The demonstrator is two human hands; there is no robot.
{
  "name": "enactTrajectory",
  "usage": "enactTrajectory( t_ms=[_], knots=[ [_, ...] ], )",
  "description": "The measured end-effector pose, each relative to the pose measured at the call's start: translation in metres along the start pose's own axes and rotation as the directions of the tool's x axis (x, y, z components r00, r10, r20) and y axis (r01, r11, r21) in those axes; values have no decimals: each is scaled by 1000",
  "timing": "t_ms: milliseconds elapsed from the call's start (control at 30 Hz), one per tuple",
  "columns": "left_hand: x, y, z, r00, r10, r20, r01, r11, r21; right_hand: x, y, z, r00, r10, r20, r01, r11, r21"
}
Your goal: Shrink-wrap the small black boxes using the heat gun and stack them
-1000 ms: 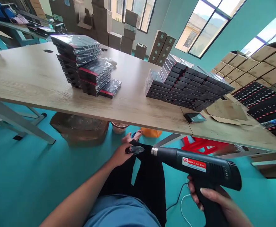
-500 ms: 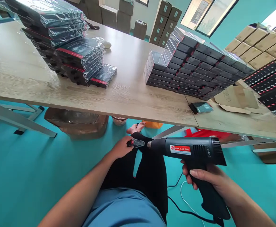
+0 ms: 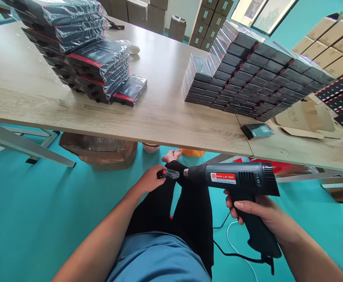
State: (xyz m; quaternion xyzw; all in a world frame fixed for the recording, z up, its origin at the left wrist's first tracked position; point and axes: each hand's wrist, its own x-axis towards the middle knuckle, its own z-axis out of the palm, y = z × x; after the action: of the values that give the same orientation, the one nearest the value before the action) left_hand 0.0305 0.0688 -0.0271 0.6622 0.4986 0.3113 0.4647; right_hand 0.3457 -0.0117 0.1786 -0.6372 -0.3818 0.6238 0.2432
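Note:
My right hand (image 3: 256,211) is wrapped round the grip of a dark heat gun (image 3: 236,178), whose metal nozzle points left. Just off that nozzle is a small black-and-red box (image 3: 170,174) in clear film, seen edge-on and held by my left hand (image 3: 151,178). The fingers of this hand are partly hidden behind the box. Box and nozzle are close, with a narrow gap between them, above my knees and in front of the table edge.
On the wooden table (image 3: 165,121), loosely wrapped boxes (image 3: 83,58) are piled at the left and a tall stack of black boxes (image 3: 248,74) stands at the right. A single box (image 3: 256,131) lies near the front edge. Below are a carton (image 3: 101,150) and the gun's cord (image 3: 239,255).
The view has shifted slightly, so the table and its stacks sit a little differently. The wrapped box looks tilted slightly differently before the nozzle; both hands keep their hold.

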Motion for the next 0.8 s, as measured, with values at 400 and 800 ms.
enactTrajectory(
  t_ms=[400, 800],
  knots=[
    [1, 1, -11, 996, 23, 91, -40, 981, 192, 14, 14, 15, 993, 36, 109, -45, 996, 79],
    [-9, -3, -32, 979, -201, 32, 202, 937, -286, 15, 29, 7, 998, 16, 56, -25, 988, 154]
  ],
)
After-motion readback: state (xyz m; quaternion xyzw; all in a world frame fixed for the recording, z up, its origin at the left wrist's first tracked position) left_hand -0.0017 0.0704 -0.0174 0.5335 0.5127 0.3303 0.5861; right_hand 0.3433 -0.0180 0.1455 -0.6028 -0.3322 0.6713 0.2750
